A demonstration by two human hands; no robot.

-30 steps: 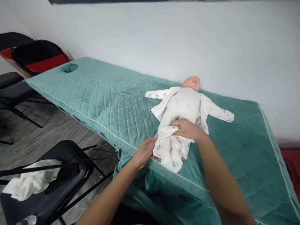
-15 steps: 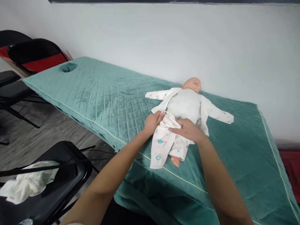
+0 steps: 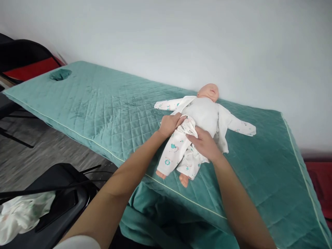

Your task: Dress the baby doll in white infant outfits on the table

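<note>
A baby doll (image 3: 201, 112) with a white cloth body lies on its back on a green quilted bed (image 3: 124, 103). Its white printed jacket (image 3: 224, 131) is spread open, sleeves out to both sides. Both doll legs are inside white printed baby trousers (image 3: 172, 150), and a foot shows at each cuff. My left hand (image 3: 169, 124) pinches the waistband at the doll's hip on the left. Gripping the bunched waistband nearer the middle is my right hand (image 3: 206, 143), thumb on top of the cloth.
A black chair (image 3: 64, 180) stands at the lower left with a crumpled white cloth (image 3: 23, 214) on it. Another black and red chair (image 3: 28, 62) is behind the bed's far end, near a face hole (image 3: 60, 74). A white wall (image 3: 155, 41) runs along the back.
The trousers have been drawn further up the doll's left-side leg, and a second foot now pokes out of the cuff. Both hands have shifted slightly up toward the doll's belly.
</note>
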